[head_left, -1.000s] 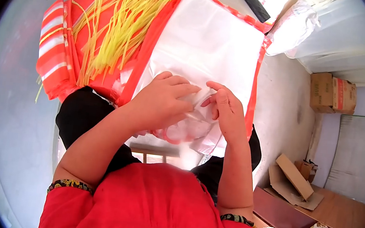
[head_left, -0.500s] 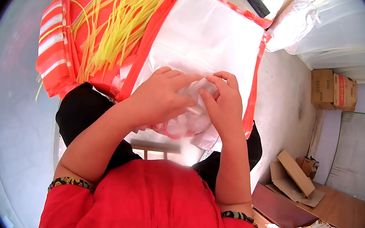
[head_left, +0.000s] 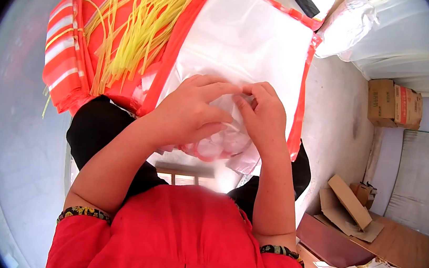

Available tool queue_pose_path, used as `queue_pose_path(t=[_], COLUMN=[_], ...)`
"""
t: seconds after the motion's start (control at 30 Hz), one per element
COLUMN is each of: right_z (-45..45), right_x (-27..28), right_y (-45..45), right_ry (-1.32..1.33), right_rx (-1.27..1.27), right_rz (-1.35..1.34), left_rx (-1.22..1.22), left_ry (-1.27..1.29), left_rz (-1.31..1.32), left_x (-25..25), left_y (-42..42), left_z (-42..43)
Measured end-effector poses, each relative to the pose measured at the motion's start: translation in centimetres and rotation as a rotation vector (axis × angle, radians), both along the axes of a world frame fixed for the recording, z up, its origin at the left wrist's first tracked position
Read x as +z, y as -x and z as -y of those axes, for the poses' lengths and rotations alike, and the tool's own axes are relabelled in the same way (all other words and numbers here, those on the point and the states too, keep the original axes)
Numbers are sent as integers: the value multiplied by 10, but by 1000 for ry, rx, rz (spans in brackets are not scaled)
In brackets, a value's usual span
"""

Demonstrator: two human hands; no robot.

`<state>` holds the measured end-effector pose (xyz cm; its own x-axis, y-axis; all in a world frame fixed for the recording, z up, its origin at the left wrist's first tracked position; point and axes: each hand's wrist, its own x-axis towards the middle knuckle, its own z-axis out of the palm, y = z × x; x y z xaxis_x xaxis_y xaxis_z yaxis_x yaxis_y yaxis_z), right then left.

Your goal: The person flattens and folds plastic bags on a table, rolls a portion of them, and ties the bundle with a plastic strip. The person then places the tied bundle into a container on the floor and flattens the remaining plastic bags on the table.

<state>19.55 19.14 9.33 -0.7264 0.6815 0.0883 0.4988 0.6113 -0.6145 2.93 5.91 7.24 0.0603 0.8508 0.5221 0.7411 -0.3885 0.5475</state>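
1. Head view: left hand [head_left: 188, 112] and right hand [head_left: 267, 116] curved inward, fingertips close together; whether they pinched film could not be told.
2. Clear plastic film [head_left: 210, 148] lay bunched beneath them, towards 6 o'clock on the white plastic sheeting [head_left: 247, 34]; yellow strips [head_left: 150, 26] lay at 10 o'clock.
3. Such thin film seemed to want light, even fingertip pressure.
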Motion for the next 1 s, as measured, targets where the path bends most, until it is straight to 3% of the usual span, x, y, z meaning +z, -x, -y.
queue_pose_path(t=[0.4,0.5,0.6,0.8,1.0], right_z=[-3,-2,7,23,18], right_x=[-10,-10,1,-20,-23], right_y=[-4,-6,-17,-49,-43], right_ry=[153,320,126,-334,-422], right_rx=[-5,-87,-75,294,303], right_rz=[-140,-247,-266,-316,-307], left_rx=[129,147,169,234,295], left_ry=[-97,-59,-37,7,32], left_rz=[45,63,86,86,81], left_x=[-12,-13,-12,-13,-12], left_y=[-9,-9,-9,-11,-16], left_z=[-17,-20,-23,-26,-28])
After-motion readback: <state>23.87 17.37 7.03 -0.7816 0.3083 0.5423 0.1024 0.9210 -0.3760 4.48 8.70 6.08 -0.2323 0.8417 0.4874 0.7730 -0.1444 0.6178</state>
